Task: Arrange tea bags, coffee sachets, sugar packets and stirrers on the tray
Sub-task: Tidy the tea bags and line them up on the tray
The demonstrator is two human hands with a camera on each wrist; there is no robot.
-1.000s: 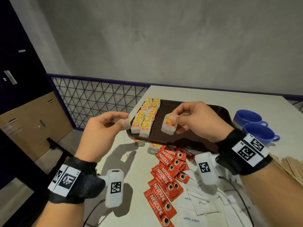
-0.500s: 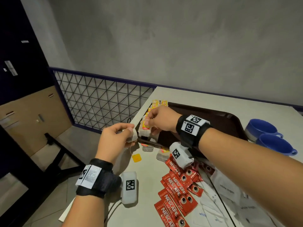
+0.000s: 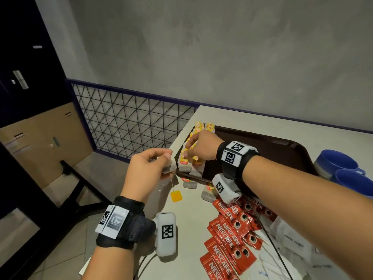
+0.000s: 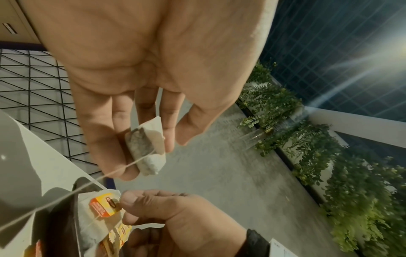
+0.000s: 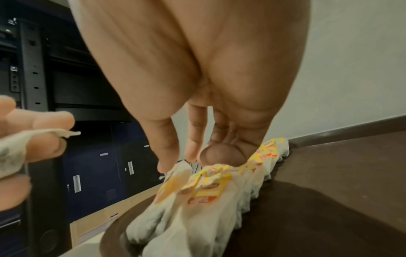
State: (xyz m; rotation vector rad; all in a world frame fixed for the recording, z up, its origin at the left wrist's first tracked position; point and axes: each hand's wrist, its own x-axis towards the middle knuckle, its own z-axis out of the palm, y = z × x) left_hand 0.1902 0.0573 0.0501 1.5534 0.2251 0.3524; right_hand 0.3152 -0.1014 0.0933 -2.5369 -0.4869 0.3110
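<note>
Brown plastic tray (image 3: 268, 147) lies on the pale table (image 3: 187, 215) in the head view, a double row of white paper tea bags with yellow tags (image 3: 198, 152) along its left edge. The right hand (image 3: 201, 147) reaches over that row, its fingertips curled down onto a bag near the front end. Just left of them, off the tray's corner, the left hand (image 3: 147, 170) pinches a single white tea bag (image 3: 170, 167), whose yellow tag (image 3: 176, 196) dangles on a string below the fingers. Red coffee sachets (image 3: 228, 235) and white sugar packets (image 3: 290, 241) lie on the table under the right forearm.

Left wrist view: thumb and fingers (image 4: 105, 139) pinch the single bag; below, the right thumb touches a tag.

Right wrist view: right thumb and fingertips (image 5: 219, 154) close together on the row's top tags; whether they grip one is unclear.
</note>
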